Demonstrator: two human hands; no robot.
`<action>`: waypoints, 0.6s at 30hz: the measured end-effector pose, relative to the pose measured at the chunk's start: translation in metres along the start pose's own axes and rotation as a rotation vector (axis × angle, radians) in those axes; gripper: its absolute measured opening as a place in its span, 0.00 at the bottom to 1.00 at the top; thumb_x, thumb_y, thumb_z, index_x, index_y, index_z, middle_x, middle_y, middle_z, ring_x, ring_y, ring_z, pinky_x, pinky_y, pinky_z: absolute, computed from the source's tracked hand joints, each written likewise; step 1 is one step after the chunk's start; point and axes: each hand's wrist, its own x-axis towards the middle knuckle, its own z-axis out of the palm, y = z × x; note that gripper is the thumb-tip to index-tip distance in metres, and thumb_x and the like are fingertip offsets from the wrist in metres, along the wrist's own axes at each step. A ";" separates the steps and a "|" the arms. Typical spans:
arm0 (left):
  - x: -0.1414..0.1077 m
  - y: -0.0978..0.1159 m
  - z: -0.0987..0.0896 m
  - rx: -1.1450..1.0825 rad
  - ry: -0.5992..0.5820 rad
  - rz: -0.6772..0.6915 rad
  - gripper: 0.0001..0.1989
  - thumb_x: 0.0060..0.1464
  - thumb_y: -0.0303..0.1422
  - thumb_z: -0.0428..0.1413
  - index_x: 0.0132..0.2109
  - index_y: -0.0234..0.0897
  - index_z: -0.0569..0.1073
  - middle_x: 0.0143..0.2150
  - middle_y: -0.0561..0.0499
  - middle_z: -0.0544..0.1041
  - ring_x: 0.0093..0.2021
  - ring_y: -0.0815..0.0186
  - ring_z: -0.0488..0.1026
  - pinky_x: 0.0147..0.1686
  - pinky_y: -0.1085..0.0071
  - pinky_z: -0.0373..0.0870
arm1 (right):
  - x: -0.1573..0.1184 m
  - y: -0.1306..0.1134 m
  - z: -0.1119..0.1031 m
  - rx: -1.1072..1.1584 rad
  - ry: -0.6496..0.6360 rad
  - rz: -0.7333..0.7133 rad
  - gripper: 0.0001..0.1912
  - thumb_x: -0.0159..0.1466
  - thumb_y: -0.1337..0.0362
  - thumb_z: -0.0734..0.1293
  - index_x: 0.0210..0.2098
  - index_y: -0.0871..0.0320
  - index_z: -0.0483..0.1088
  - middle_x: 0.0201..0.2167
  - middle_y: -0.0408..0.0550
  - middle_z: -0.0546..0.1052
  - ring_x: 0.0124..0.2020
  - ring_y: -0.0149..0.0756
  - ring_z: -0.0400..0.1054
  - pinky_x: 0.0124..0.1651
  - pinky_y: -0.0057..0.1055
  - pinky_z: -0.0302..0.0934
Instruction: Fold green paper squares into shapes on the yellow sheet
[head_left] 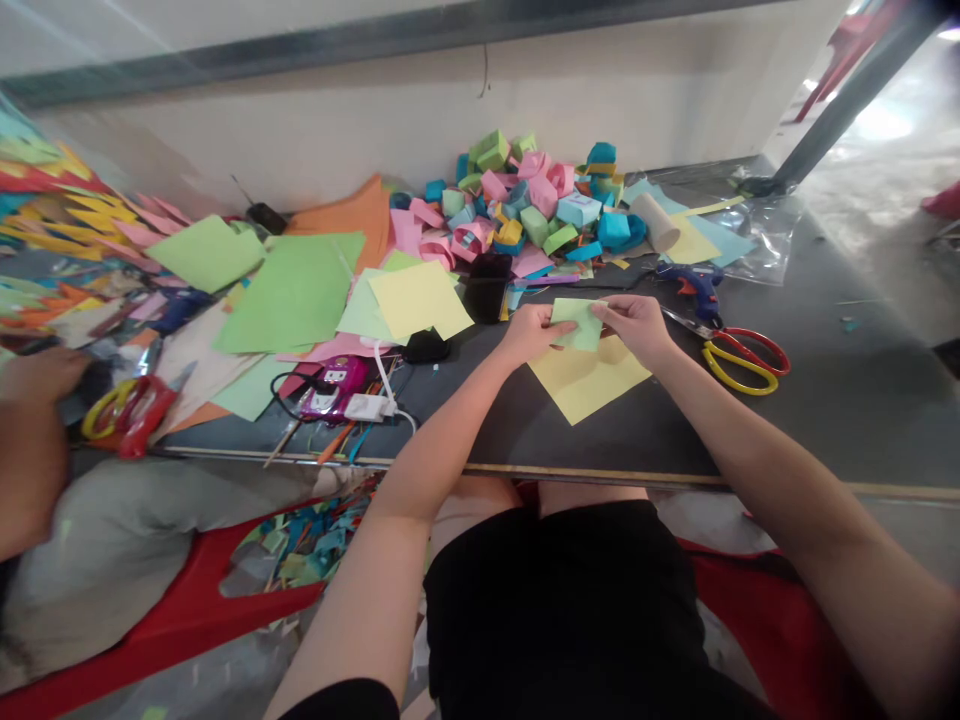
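A small piece of pale green paper (576, 322) is held up between my two hands. My left hand (534, 332) pinches its left edge between thumb and fingers. At the upper right corner, my right hand (634, 322) grips the same piece. Beneath both hands a yellow paper sheet (576, 392) lies on the dark table. Just right of my right hand are scissors (742, 360) with one red and one yellow handle. Behind them lies a blue glue gun (697, 285).
A heap of folded paper pieces (525, 205) lies against the wall, beside a cardboard tube (655, 222). Left are green sheets (289, 295), a purple power strip (337, 385) with cables, and other scissors (139, 410). A co-worker's arm (30, 440) is at far left.
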 end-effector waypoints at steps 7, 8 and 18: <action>-0.001 0.001 -0.003 0.057 0.182 0.149 0.24 0.59 0.53 0.62 0.29 0.35 0.76 0.21 0.55 0.70 0.25 0.71 0.71 0.22 0.76 0.66 | 0.001 0.003 -0.002 -0.036 0.068 -0.097 0.24 0.48 0.42 0.81 0.29 0.57 0.83 0.27 0.48 0.82 0.26 0.41 0.77 0.33 0.43 0.80; -0.001 0.001 -0.004 0.071 0.204 0.175 0.25 0.59 0.54 0.62 0.28 0.35 0.75 0.20 0.55 0.69 0.24 0.71 0.69 0.21 0.75 0.64 | 0.001 0.003 -0.002 -0.049 0.077 -0.112 0.24 0.49 0.42 0.81 0.30 0.57 0.84 0.27 0.48 0.82 0.26 0.41 0.77 0.34 0.43 0.80; -0.011 0.004 -0.003 0.489 0.413 0.584 0.20 0.69 0.47 0.55 0.44 0.38 0.85 0.42 0.45 0.87 0.40 0.63 0.85 0.40 0.70 0.80 | -0.010 -0.007 0.000 -0.377 0.097 -0.529 0.11 0.59 0.53 0.74 0.36 0.51 0.80 0.45 0.50 0.85 0.50 0.50 0.79 0.51 0.49 0.75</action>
